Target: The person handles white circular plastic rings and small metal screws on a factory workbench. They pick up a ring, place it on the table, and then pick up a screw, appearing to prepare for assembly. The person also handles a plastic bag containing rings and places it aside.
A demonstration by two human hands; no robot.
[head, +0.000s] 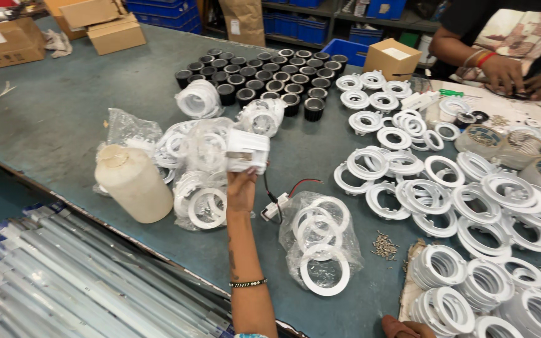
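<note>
The head view looks down on a wide grey-blue bench (64, 119) crowded with lamp parts. The left hand (241, 188) reaches out from the lower middle, arm stretched forward with a dark beaded bracelet (248, 283) at the wrist, and its fingers are closed around the underside of a small white rectangular plastic box (247, 150), held up just above the bench. Thin black and red wires (289, 186) trail near the hand down to a small white connector (272, 209) lying on the bench.

Just behind and left of the held box lie clear plastic bags of white plastic rings (198, 156), and left of those a cream-coloured plastic bottle (133, 180) lies tilted. Right of the arm, another clear bag of flat white rings (320, 241) rests on the bench. Farther back stands a block of black cylindrical lamp housings (264, 75), set close in rows. The right half of the bench carries many loose white ring-shaped housings (446, 181), some stacked, with a little heap of small metal screws (384, 245) between them.

Only a sliver of the right hand (408, 328) shows at the bottom edge, so I cannot tell whether it is open or closed. At the top right another person's hands (521, 75) work over small parts, well apart. Brown cardboard boxes (104, 25) sit at the far left, and pale long tubes (76, 275) lie bundled below the bench edge
</note>
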